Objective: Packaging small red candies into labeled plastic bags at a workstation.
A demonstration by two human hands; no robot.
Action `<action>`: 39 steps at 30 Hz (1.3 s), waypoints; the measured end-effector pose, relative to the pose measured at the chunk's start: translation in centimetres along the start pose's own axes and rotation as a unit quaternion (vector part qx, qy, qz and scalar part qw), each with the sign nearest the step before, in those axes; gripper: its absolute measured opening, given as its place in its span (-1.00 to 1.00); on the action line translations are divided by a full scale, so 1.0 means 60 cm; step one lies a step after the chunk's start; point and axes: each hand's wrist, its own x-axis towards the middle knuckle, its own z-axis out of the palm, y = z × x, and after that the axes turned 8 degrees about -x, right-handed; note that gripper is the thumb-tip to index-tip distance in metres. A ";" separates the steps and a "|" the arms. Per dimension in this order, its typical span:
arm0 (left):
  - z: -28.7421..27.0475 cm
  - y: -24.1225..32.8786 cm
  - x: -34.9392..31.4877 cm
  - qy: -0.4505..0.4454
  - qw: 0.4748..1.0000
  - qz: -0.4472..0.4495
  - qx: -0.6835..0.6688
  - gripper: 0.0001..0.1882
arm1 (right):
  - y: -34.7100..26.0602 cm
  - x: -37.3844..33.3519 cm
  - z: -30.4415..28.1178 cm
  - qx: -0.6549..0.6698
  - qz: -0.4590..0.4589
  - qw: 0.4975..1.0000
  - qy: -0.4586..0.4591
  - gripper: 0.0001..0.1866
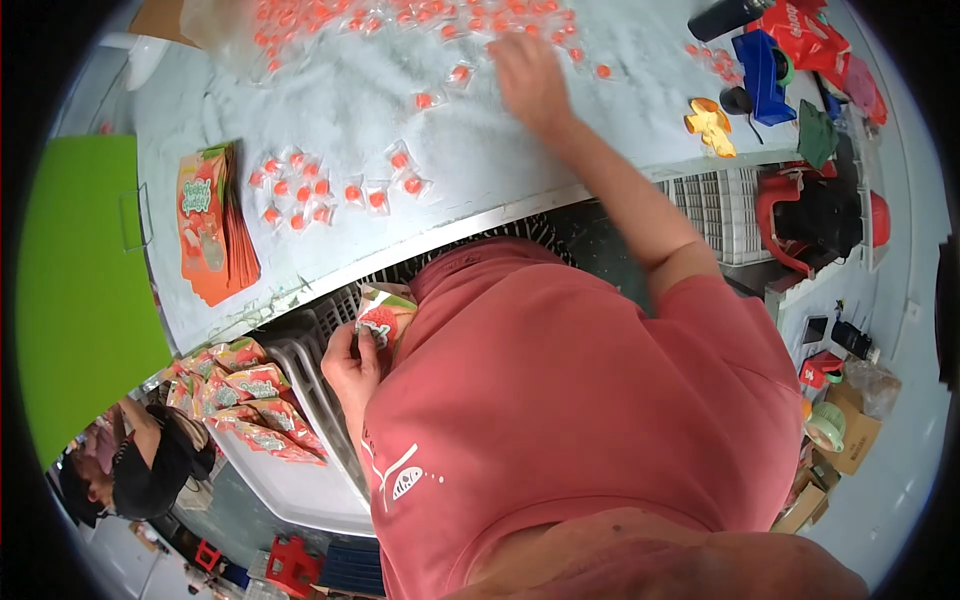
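Note:
My left hand [350, 369] is low beside my body, its thumb and fingers closed on the top of a red and green printed pouch [387, 312]. My right hand [530, 84] reaches far over the pale table [330, 110], palm down among small red candies in clear wrappers [460, 75]. Its fingertips are blurred, so whether they pinch a candy does not show. Nearer to me lies a loose group of the same wrapped candies [303, 188], with a few more to its right. A fanned stack of flat orange-red pouches [208, 225] rests at the table's left.
Filled pouches [250, 385] lie in a white tray [300, 490] below the table's left edge. A green panel [80, 290] stands at the left, near another person [150, 460]. At the far right are a dark bottle [725, 18], a blue tape dispenser [765, 80] and a yellow item [710, 127].

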 end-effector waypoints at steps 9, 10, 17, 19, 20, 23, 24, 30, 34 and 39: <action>0.008 0.021 0.010 -0.011 1.000 0.020 0.009 -0.88 | 0.092 0.036 -0.027 -0.134 -0.040 0.987 -0.073 -0.80; 0.009 0.022 0.010 -0.009 1.000 0.020 0.008 -0.88 | 0.086 0.037 -0.033 -0.129 -0.036 0.989 -0.064 -0.80; 0.006 0.023 0.011 -0.028 0.999 -0.001 0.014 -0.86 | 0.004 0.009 -0.015 0.029 -0.055 0.994 -0.087 -0.71; 0.004 0.026 0.012 -0.032 0.999 -0.007 0.024 -0.86 | -0.008 0.006 -0.008 0.070 0.009 0.993 -0.096 -0.66; 0.004 0.030 0.013 -0.032 0.999 -0.007 0.023 -0.86 | -0.009 0.002 0.000 0.070 0.009 0.993 -0.096 -0.66; 0.005 0.036 0.011 -0.027 0.999 0.002 0.030 -0.86 | -0.023 -0.002 0.012 0.037 -0.023 0.992 -0.115 -0.63; 0.005 0.034 0.011 -0.024 0.999 -0.002 0.029 -0.86 | -0.034 -0.009 0.008 0.094 0.006 0.986 -0.136 -0.63; 0.003 0.042 0.011 -0.015 0.999 0.022 0.031 -0.86 | -0.030 -0.009 0.002 0.270 0.168 0.944 -0.091 -0.65; 0.004 0.043 0.010 -0.011 0.999 0.004 0.039 -0.87 | -0.069 0.003 0.002 0.294 0.139 0.929 -0.176 -0.56; 0.005 0.038 0.010 -0.006 0.999 0.000 0.041 -0.87 | -0.117 0.008 0.009 0.187 -0.075 0.946 -0.255 -0.32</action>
